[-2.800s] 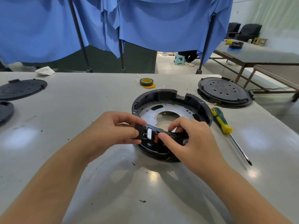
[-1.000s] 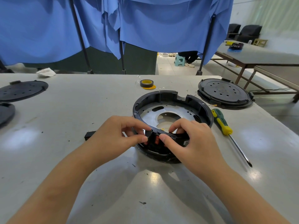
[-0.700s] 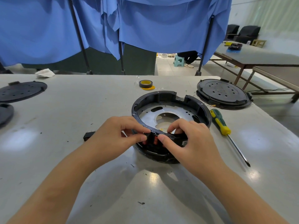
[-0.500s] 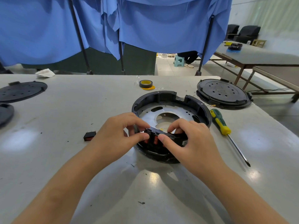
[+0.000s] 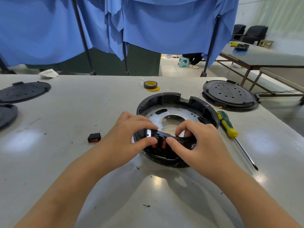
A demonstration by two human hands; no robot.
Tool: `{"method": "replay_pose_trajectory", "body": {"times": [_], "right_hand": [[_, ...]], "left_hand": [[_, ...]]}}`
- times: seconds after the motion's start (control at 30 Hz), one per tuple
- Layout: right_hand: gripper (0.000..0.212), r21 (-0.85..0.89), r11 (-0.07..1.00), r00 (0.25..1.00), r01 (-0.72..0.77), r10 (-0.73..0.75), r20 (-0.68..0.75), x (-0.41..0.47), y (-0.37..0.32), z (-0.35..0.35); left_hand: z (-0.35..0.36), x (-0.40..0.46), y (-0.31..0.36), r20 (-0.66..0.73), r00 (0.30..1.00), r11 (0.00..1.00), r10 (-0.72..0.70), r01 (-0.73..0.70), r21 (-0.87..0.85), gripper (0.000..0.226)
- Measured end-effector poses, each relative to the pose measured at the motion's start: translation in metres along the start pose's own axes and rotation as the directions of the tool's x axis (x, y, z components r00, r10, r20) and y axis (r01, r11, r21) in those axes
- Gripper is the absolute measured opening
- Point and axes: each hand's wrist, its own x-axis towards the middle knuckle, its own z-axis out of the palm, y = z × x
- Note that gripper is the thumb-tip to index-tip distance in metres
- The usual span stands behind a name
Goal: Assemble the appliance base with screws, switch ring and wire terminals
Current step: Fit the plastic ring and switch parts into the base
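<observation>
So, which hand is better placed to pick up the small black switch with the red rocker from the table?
Left, probably. The small black switch with the red rocker lies just outside the left hand; the right hand would have to cross over the round black appliance base.

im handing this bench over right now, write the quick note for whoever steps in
Left hand and right hand both pinch the black switch ring, holding it at the near rim of the appliance base.
The ring carries red switches; whether it is fully seated cannot be told.
One spare red switch lies on the table to the left.
The screwdriver lies untouched to the right of the base.
Left: seat the ring, drive the screws, fit the wire terminals.
</observation>
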Motion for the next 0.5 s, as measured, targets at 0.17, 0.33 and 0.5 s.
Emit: {"method": "replay_pose_trajectory", "body": {"times": [0.17, 0.33, 0.5], "right_hand": [[0.032, -0.077, 0.996, 0.999, 0.036, -0.033, 0.041, 0.0, -0.001, -0.007], [0.042, -0.142, 0.983, 0.993, 0.115, -0.108, 0.055, -0.002, -0.011, -0.006], [0.037, -0.134, 0.986, 0.991, 0.101, -0.087, 0.104, -0.003, -0.015, -0.002]], "left_hand": [[0.0, -0.001, 0.004, -0.016, 1.0, 1.0, 0.022, -0.022, -0.008, 0.026], [0.002, -0.001, 0.009, -0.025, 0.999, 0.999, 0.038, -0.038, -0.005, 0.026], [0.005, 0.0, 0.015, -0.044, 0.997, 0.998, 0.066, -0.065, 0.009, 0.026]]}}
